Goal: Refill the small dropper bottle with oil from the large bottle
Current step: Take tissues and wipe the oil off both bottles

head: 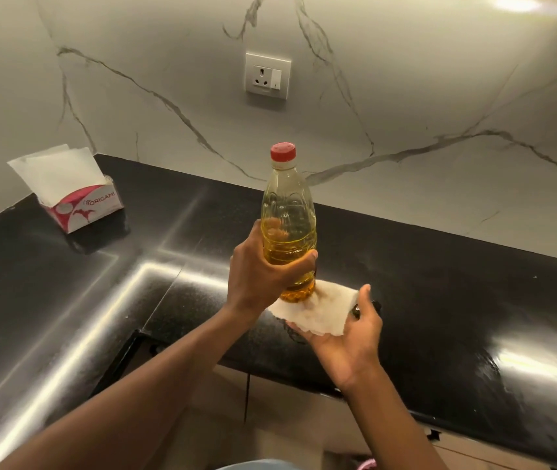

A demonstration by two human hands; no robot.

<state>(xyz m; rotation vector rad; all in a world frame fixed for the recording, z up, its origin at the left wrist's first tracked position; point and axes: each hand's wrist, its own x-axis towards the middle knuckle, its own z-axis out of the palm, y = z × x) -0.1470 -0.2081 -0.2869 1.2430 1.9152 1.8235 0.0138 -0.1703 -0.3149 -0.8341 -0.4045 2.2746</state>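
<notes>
My left hand (256,283) grips the large clear bottle (289,215) of yellow oil around its lower half and holds it upright above the black counter (439,283). The red cap (282,151) is on. My right hand (344,337) lies palm up just under the bottle's base, with a white tissue (317,313) spread over its fingers and its thumb raised. The tissue touches or nearly touches the bottle's bottom. A small dark object (376,305), possibly the dropper bottle, peeks out behind my right thumb, mostly hidden.
A red and white tissue box (83,208) with sheets sticking up stands at the back left of the counter. A wall socket (267,75) sits on the marble backsplash. The counter's front edge runs below my right wrist, above wooden cabinet fronts.
</notes>
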